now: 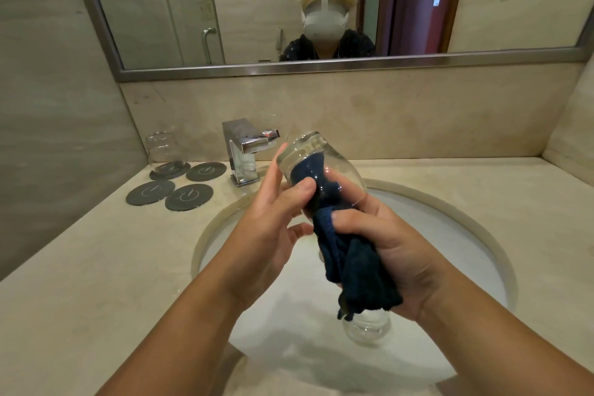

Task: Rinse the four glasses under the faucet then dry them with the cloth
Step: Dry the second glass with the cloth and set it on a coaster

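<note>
Drying is in hand: low in frame a spare glass [366, 329] lies in the sink [434, 228]; above, the right hand [395, 254] clutches the cloth [356, 270], its end stuffed into the held glass [321, 164] that the left hand [270, 222] clasps; farther, upper left, an upturned glass [162, 149] stands on a coaster [184, 171]; the next move likely calls for twisting the cloth inside.

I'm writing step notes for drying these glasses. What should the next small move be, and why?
Probably twist the cloth round inside the held glass. The left hand holds that glass over the sink, and the right hand grips the cloth, whose end is stuffed into the glass's mouth, so the inside looks ready to wipe. Three coasters stand bare for it afterwards.
</note>
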`<state>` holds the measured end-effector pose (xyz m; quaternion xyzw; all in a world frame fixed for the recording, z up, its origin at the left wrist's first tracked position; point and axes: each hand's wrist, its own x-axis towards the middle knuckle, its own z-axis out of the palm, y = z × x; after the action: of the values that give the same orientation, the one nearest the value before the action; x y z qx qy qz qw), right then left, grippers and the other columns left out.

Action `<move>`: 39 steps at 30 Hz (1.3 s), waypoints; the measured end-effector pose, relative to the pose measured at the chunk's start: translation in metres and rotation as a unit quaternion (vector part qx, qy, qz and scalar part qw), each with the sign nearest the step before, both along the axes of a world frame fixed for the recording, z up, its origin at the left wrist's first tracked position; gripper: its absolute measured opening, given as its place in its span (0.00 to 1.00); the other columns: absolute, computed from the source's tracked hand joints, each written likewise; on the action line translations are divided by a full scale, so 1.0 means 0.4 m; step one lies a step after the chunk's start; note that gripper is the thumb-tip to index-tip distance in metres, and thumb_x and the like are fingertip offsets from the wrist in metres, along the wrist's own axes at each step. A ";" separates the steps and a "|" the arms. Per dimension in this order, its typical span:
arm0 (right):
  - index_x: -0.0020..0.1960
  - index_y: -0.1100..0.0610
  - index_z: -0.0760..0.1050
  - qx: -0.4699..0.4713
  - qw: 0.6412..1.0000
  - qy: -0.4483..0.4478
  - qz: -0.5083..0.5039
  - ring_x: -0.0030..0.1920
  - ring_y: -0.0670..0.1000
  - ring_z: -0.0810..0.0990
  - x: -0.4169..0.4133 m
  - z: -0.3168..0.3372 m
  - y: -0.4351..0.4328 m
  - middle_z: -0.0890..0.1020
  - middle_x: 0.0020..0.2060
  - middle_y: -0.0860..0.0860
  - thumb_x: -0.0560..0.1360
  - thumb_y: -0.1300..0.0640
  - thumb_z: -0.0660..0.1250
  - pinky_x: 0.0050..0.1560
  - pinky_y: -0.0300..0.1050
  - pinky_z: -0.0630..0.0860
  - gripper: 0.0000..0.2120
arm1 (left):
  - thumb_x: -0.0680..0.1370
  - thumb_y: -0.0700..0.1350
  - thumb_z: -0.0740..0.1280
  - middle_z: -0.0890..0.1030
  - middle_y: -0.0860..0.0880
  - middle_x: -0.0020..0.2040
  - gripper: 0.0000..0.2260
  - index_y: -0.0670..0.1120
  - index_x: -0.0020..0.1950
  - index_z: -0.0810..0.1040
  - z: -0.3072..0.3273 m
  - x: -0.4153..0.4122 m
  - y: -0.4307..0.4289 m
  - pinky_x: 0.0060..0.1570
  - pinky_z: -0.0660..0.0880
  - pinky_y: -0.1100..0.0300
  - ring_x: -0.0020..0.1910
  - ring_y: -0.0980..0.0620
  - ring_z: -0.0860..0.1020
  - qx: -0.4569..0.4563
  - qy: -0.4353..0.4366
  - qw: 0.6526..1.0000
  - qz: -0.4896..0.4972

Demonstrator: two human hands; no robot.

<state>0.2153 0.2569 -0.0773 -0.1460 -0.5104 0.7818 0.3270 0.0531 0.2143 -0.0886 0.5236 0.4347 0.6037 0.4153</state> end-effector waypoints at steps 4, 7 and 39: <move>0.60 0.39 0.86 0.025 0.998 -0.040 -0.035 0.37 0.49 0.84 -0.012 -0.005 -0.005 0.88 0.51 0.52 0.68 0.61 0.70 0.35 0.43 0.80 0.25 | 0.73 0.63 0.76 0.81 0.45 0.70 0.39 0.54 0.80 0.68 -0.005 0.008 0.001 0.71 0.76 0.44 0.70 0.46 0.81 0.013 0.001 1.000 0.028; 0.57 0.39 0.87 0.010 0.999 -0.039 -0.028 0.35 0.49 0.83 -0.013 -0.007 -0.006 0.88 0.46 0.51 0.67 0.61 0.71 0.34 0.42 0.80 0.24 | 0.72 0.63 0.80 0.81 0.44 0.71 0.36 0.50 0.75 0.74 -0.013 0.005 0.001 0.76 0.70 0.40 0.72 0.44 0.79 0.009 -0.004 0.999 0.032; 0.55 0.42 0.89 0.017 0.993 -0.067 -0.093 0.37 0.49 0.84 -0.015 0.002 -0.005 0.89 0.46 0.50 0.73 0.69 0.72 0.39 0.42 0.82 0.23 | 0.79 0.56 0.73 0.80 0.46 0.73 0.37 0.58 0.85 0.60 -0.020 0.001 0.008 0.69 0.78 0.52 0.72 0.48 0.79 0.000 -0.031 0.999 -0.006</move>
<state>0.2092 0.2550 -0.0766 -0.2399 -0.5284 0.7276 0.3658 0.0534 0.2177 -0.0967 0.5068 0.4186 0.6172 0.4325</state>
